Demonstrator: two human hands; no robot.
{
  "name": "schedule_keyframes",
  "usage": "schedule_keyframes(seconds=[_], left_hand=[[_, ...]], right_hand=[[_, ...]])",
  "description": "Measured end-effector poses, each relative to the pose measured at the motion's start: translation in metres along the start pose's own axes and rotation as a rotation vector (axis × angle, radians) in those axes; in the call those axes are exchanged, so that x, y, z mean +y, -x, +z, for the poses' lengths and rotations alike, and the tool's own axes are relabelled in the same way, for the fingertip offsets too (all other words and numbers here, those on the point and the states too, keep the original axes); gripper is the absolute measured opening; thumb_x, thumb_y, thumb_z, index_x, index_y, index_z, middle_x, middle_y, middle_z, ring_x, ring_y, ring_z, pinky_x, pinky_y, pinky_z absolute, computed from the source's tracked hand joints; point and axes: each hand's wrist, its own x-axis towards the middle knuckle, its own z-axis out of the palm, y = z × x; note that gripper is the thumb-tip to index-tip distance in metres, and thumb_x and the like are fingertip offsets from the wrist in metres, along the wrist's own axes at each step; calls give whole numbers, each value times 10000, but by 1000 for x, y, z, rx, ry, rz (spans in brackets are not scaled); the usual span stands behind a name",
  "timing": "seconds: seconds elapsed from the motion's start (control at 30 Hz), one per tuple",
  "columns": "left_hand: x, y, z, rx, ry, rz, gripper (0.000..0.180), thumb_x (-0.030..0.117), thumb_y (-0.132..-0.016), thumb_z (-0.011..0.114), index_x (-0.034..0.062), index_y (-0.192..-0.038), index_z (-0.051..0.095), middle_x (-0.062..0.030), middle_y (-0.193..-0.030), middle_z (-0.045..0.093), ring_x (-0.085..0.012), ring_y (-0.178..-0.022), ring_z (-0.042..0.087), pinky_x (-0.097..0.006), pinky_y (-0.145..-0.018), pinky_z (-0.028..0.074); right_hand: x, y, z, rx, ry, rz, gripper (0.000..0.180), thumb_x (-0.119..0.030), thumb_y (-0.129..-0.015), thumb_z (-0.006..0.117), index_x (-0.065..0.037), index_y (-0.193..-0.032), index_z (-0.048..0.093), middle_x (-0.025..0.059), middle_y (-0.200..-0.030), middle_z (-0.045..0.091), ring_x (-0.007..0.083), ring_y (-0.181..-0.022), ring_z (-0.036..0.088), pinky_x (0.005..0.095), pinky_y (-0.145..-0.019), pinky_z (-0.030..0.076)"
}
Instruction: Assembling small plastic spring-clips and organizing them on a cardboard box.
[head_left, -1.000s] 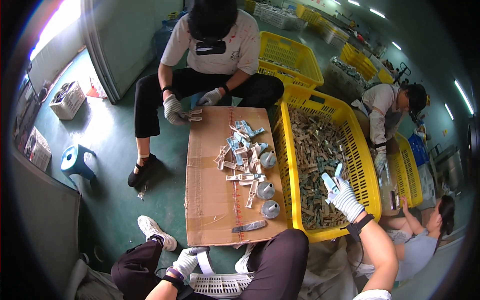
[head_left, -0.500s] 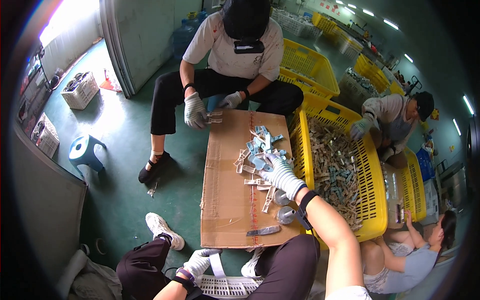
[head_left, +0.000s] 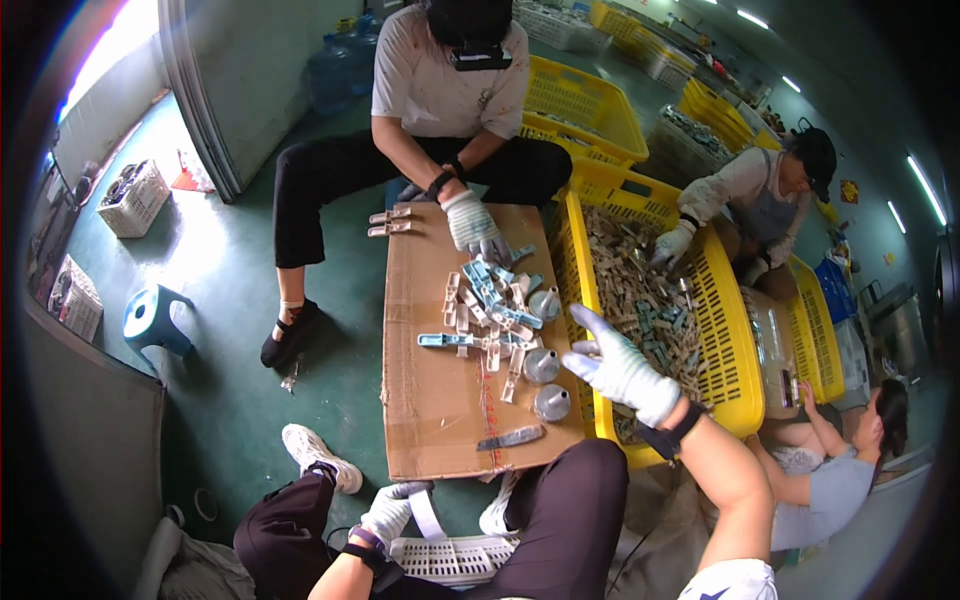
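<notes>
My right hand, in a striped white and grey glove, is open with fingers spread above the left rim of a yellow crate, holding nothing. Left of it, on the cardboard, lies a loose pile of beige and light blue plastic clips. Round grey pieces with short stems sit at the pile's right side. My gloved left hand is low, by the cardboard's near edge, closed on a white strip that runs down to a white slatted basket.
A dark flat blade-like piece lies near the cardboard's front edge. Opposite, a co-worker's gloved hand touches the pile. Two clips rest at the far left corner. Another worker's hand is in the filled crate. A blue stool stands left.
My right hand has left the pile and moved right over the crate, fingers spreading. The co-worker's hand has moved from the board's far left corner onto the pile. The clips lie more spread out.
</notes>
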Motion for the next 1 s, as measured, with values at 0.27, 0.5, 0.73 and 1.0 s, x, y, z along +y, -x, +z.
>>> schedule_keyframes(seconds=[0.27, 0.5, 0.73, 1.0], left_hand=[[-10, -3, -7, 17, -17, 100, 219, 17, -832, 684, 22, -1050, 704, -38, -994, 693, -111, -880, 621, -258, -807, 490], [-9, -2, -7, -25, 7, 106, 229, -8, -832, 655, 21, -1056, 692, -38, -960, 685, -121, -831, 622, -273, -761, 508], [-13, -2, -12, 7, -22, 91, 237, -27, -813, 670, 20, -1044, 698, -37, -952, 692, -122, -845, 629, -273, -775, 507], [15, 6, 7, 28, 86, -38, 112, 9, -832, 655, 9, -936, 696, -64, -840, 689, -186, -714, 663, -316, -679, 555]], right_hand=[[70, 303, -18, -236, 266, 564, 503, -258, -914, 613, 16, -1311, 469, 138, -1169, 609, 174, -1065, 582, 301, -894, 480], [7, 420, -199, -728, 615, 1427, 535, -364, -857, 564, 10, -1239, 562, 191, -1183, 615, 295, -979, 632, 397, -914, 470], [-90, 157, -330, 200, 980, 731, 581, -382, -867, 600, -39, -1326, 504, 235, -1326, 514, 294, -1205, 529, 408, -1000, 406], [15, -107, -261, 463, 827, 82, 500, -263, -799, 627, 5, -1217, 567, 243, -1199, 599, 356, -1127, 575, 377, -961, 448]])
